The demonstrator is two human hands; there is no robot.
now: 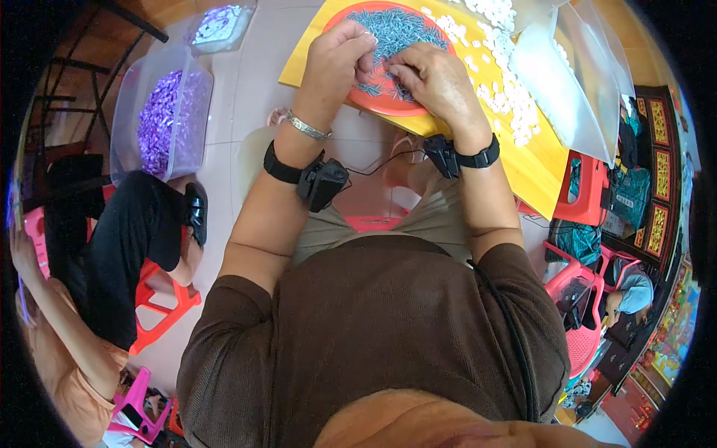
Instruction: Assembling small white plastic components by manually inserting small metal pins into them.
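Observation:
My left hand (342,61) is closed in a pinch above the near left part of a round orange-red tray (390,104). Lower and to the right, my right hand (435,78) has its thumb and fingers drawn together among the metal pieces. Anything between the fingertips of either hand is too small or hidden to make out. Slim grey-blue pieces that look like screws (396,31) fill much of the tray, thickest at its far side. Under the tray is a yellow tabletop (539,173), and small white pieces (514,112) lie scattered on it to the right.
A translucent plastic container (575,97) lies at the table's right side. On the floor at left stands a clear bin (193,127) of purple pieces. Another person's leg in black trousers (138,231) is nearby, beside a red stool (168,302). More stools (590,198) stand at right.

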